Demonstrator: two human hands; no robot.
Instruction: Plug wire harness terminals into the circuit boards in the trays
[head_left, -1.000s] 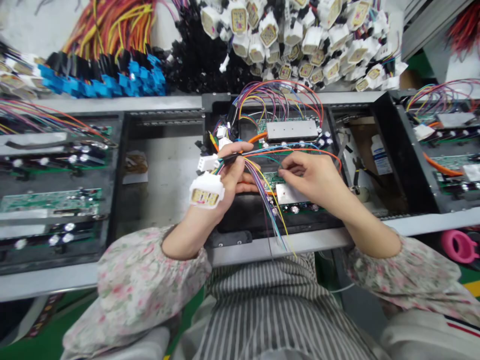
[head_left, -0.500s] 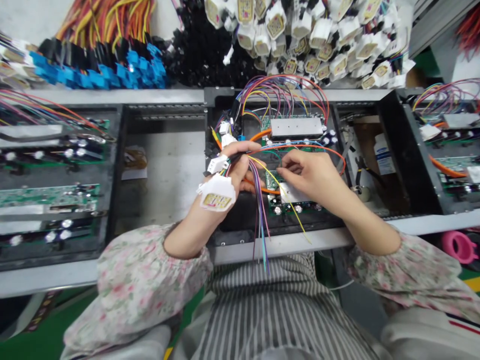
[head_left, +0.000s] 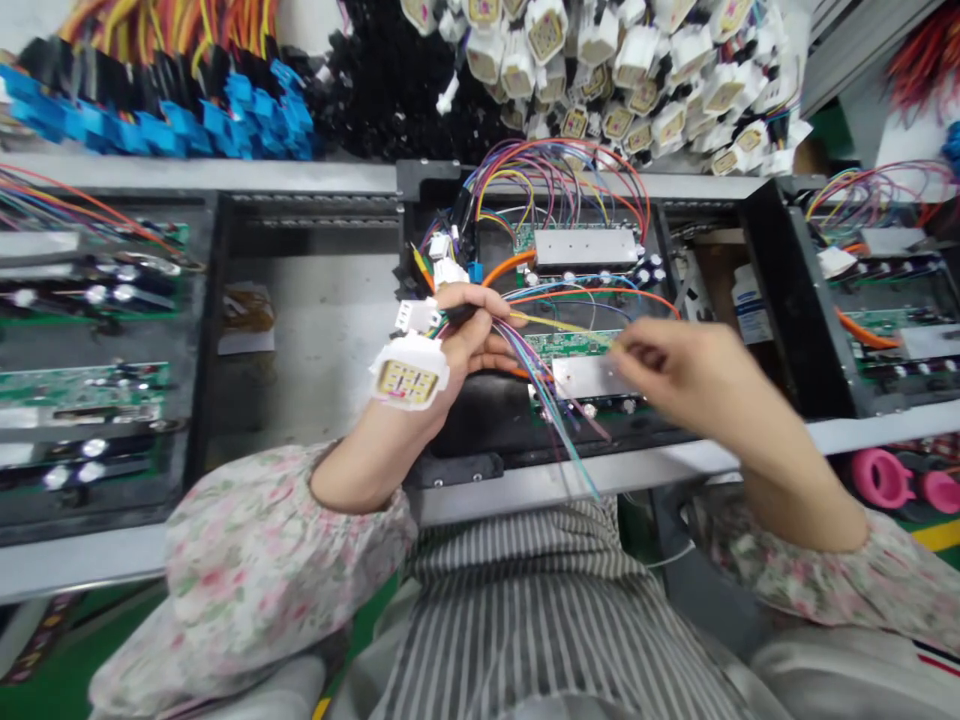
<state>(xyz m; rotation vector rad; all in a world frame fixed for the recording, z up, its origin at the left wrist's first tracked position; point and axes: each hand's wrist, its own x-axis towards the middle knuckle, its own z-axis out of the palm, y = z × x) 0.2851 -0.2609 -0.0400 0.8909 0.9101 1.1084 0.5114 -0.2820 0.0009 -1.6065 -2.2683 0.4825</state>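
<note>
My left hand point(head_left: 466, 340) is closed around a wire harness, whose large white connector point(head_left: 409, 374) rests over the wrist with a smaller white plug point(head_left: 417, 316) above it. Purple, pink and light-blue wires point(head_left: 546, 392) fan out from under the fingers toward the lower right. A yellow wire point(head_left: 551, 321) stretches between the two hands. Its far end runs into the pinched fingers of my right hand point(head_left: 671, 365), which is somewhat smeared by motion. Under both hands lie green circuit boards with silver heat sinks; the upper heat sink point(head_left: 589, 247) shows fully, the lower one point(head_left: 585, 377) partly.
A black tray point(head_left: 472, 430) holds the boards, with looped coloured wires point(head_left: 562, 170) at its back. Behind it are blue connectors point(head_left: 150, 125), small black parts point(head_left: 405, 90) and a heap of white connectors point(head_left: 637, 70). More board trays flank it left and right.
My right hand has moved right, drawing the yellow wire taut from its hanging position. The other loose wires have swung to the right. The view has shifted slightly.
</note>
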